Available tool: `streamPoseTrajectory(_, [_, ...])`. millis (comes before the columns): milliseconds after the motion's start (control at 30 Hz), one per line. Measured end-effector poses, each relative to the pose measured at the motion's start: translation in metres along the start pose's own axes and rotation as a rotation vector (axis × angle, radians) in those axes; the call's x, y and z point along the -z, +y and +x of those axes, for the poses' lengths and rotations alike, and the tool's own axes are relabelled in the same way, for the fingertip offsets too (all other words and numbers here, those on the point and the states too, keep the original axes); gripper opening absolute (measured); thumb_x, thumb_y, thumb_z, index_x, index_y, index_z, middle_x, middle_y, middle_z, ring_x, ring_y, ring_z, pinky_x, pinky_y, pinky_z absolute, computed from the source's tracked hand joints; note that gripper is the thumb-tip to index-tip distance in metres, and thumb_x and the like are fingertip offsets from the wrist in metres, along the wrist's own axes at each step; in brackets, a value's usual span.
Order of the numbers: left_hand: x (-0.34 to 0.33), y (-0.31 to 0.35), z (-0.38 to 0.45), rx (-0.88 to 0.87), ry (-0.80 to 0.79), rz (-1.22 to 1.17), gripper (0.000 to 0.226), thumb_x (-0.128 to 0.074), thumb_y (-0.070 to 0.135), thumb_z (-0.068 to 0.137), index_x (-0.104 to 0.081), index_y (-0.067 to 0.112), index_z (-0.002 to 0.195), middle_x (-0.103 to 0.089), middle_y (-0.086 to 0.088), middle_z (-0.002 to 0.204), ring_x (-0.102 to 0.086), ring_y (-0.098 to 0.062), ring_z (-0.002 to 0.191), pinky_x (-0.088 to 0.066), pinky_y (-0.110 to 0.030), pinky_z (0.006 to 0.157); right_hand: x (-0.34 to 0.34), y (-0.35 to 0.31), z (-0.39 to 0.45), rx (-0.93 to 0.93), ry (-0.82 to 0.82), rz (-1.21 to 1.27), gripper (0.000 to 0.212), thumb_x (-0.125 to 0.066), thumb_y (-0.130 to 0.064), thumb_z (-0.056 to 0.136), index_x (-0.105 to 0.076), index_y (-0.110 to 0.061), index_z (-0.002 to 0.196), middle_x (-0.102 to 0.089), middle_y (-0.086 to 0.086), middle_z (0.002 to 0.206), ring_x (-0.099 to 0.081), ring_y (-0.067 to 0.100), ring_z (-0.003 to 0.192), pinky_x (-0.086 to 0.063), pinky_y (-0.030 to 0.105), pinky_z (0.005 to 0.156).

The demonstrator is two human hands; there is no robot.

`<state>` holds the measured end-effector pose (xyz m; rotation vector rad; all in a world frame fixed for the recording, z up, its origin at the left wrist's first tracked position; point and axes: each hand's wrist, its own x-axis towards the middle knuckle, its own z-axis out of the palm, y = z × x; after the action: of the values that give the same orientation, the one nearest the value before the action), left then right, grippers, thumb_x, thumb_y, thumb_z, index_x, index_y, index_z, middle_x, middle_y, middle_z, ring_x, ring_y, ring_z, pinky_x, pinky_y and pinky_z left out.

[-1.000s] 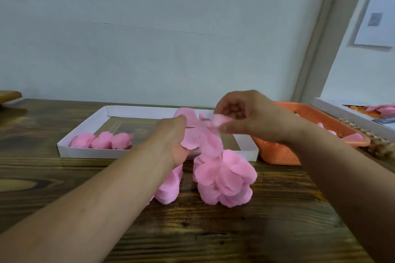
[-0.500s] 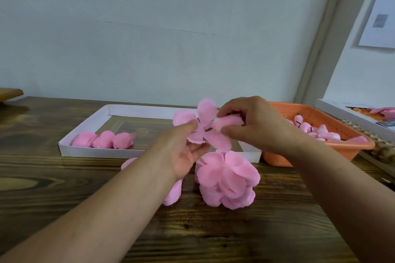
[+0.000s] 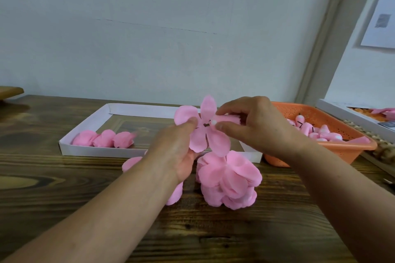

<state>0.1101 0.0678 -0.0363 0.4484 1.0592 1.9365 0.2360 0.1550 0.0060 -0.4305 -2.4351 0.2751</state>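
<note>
A flat pink petal layer point(image 3: 204, 132) with several lobes is held up above the wooden table point(image 3: 64, 188). My left hand point(image 3: 177, 149) pinches its left side from below. My right hand point(image 3: 254, 126) pinches a rolled pink bud point(image 3: 226, 118) with a white tip against the layer's centre, where a short dark stem shows. Below them a pile of pink petal layers point(image 3: 230, 179) lies on the table, and more pink petals point(image 3: 130, 162) show beside my left forearm.
A shallow white cardboard tray point(image 3: 85, 151) behind the hands holds three finished pink flowers point(image 3: 104, 139). An orange perforated basket point(image 3: 333, 149) at the right contains several pink buds. A white box point(image 3: 342, 111) with more pink pieces sits at the far right. A wall stands close behind.
The petal layer has been lifted and spread flat. My right hand has brought the bud's tip to its centre. The view has shifted slightly, showing more of the basket.
</note>
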Motion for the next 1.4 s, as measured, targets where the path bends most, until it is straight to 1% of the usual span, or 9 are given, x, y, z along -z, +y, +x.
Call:
streamPoseTrajectory(233, [0.003, -0.005, -0.002, -0.046, -0.044, 0.084, 0.017, -0.050, 0.010, 0.097, -0.061, 0.011, 0.085, -0.071, 0.000, 0.059, -0.069, -0.010, 0.054, -0.058, -0.027, 0.053, -0.014, -0.005, 0.001, 0.006, 0.054, -0.177, 0.018, -0.069, -0.025, 0.075, -0.059, -0.022, 0.089, -0.049, -0.011, 0.065, -0.048, 0.017, 0.063, -0.042, 0.032, 0.059])
streamPoseTrajectory(467, [0.008, -0.009, -0.001, -0.012, -0.018, 0.094, 0.008, -0.059, 0.007, 0.090, -0.066, 0.005, 0.093, -0.071, -0.012, 0.086, -0.068, -0.021, 0.072, -0.055, -0.031, 0.064, -0.018, -0.002, 0.000, -0.030, 0.005, -0.037, 0.013, -0.067, -0.013, 0.077, -0.069, -0.018, 0.089, -0.052, -0.019, 0.062, -0.053, 0.003, 0.061, -0.040, 0.020, 0.054])
streamPoseTrajectory(633, [0.009, -0.010, -0.003, -0.035, -0.001, 0.135, 0.006, -0.062, 0.007, 0.087, -0.067, 0.010, 0.086, -0.068, -0.006, 0.070, -0.065, -0.016, 0.058, -0.047, -0.021, 0.045, -0.020, -0.003, 0.002, -0.134, -0.007, 0.166, 0.040, -0.073, -0.013, 0.074, -0.054, -0.025, 0.106, -0.055, -0.012, 0.058, -0.050, -0.001, 0.053, -0.038, 0.014, 0.056])
streamPoseTrajectory(767, [0.011, -0.008, -0.004, -0.054, -0.014, 0.145, 0.018, -0.058, 0.004, 0.089, -0.069, 0.004, 0.102, -0.068, -0.018, 0.100, -0.063, -0.028, 0.088, -0.050, -0.035, 0.075, -0.013, 0.004, 0.005, -0.227, -0.140, 0.254, 0.033, -0.074, -0.025, 0.077, -0.057, -0.025, 0.105, -0.063, -0.010, 0.058, -0.059, 0.005, 0.055, -0.038, 0.046, 0.097])
streamPoseTrajectory(833, [0.012, -0.007, -0.005, -0.058, -0.031, 0.153, 0.016, -0.059, 0.000, 0.085, -0.071, 0.005, 0.093, -0.068, -0.019, 0.096, -0.062, -0.029, 0.088, -0.049, -0.036, 0.075, -0.012, 0.004, 0.005, -0.241, -0.147, 0.276, 0.020, -0.075, -0.030, 0.075, -0.063, -0.021, 0.088, -0.067, 0.000, 0.064, -0.060, 0.012, 0.055, -0.035, 0.053, 0.096])
streamPoseTrajectory(967, [0.012, -0.009, -0.009, -0.065, -0.057, 0.207, 0.013, -0.066, -0.004, 0.078, -0.070, 0.008, 0.082, -0.070, -0.009, 0.076, -0.065, -0.022, 0.071, -0.052, -0.027, 0.058, -0.014, 0.002, 0.004, -0.207, -0.031, 0.240, 0.014, -0.078, -0.029, 0.068, -0.066, -0.022, 0.073, -0.063, -0.011, 0.065, -0.052, 0.010, 0.056, -0.045, 0.040, 0.073])
streamPoseTrajectory(1100, [0.011, -0.010, -0.015, -0.023, -0.030, 0.231, 0.008, -0.068, 0.000, 0.079, -0.066, 0.004, 0.085, -0.064, -0.004, 0.054, -0.056, -0.010, 0.038, -0.036, -0.015, 0.031, -0.012, 0.004, 0.002, -0.179, -0.076, 0.275, 0.010, -0.076, -0.022, 0.072, -0.070, -0.020, 0.080, -0.070, 0.002, 0.076, -0.064, 0.023, 0.070, -0.053, 0.042, 0.076])
streamPoseTrajectory(1233, [0.011, -0.010, -0.013, -0.007, 0.003, 0.230, 0.012, -0.069, -0.001, 0.079, -0.066, 0.007, 0.088, -0.067, -0.005, 0.065, -0.062, -0.010, 0.046, -0.040, -0.015, 0.034, -0.018, 0.002, -0.007, -0.103, -0.073, 0.382, 0.020, -0.075, -0.006, 0.074, -0.071, -0.026, 0.079, -0.071, -0.004, 0.074, -0.061, -0.002, 0.063, -0.050, 0.016, 0.060])
streamPoseTrajectory(1400, [0.009, -0.009, -0.012, -0.026, 0.004, 0.229, 0.010, -0.065, 0.000, 0.084, -0.066, 0.002, 0.094, -0.071, -0.009, 0.075, -0.068, -0.014, 0.060, -0.052, -0.020, 0.046, -0.031, 0.002, -0.013, -0.120, 0.070, 0.327, 0.010, -0.071, -0.005, 0.078, -0.070, -0.014, 0.081, -0.065, -0.004, 0.065, -0.056, 0.006, 0.058, -0.044, 0.014, 0.066])
